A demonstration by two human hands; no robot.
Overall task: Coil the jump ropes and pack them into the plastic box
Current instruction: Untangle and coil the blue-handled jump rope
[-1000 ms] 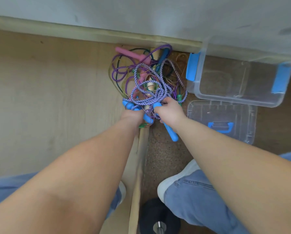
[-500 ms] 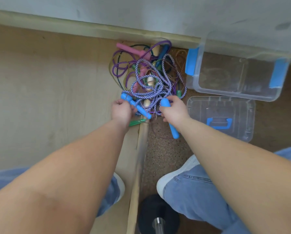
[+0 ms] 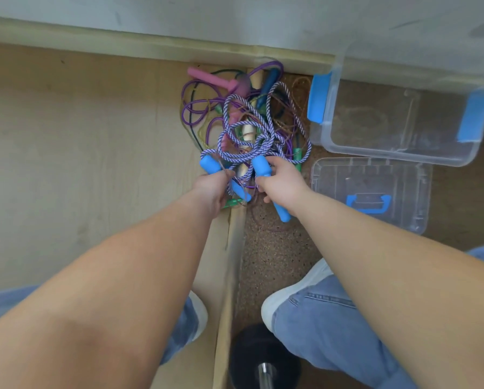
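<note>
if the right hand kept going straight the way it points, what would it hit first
Most likely the purple-and-white braided rope, looped right ahead of the right hand, which grips a blue handle. Depth is hard to judge here.

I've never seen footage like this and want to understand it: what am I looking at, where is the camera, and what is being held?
No machine here: a person works with bare hands, and the one picture comes from a camera on their head, looking down. The left hand grips one blue handle, the right hand the other handle, both apparently of a striped rope tangled in a pile of ropes on the floor. To the right stands an open clear box, its lid lying in front of it.
</note>
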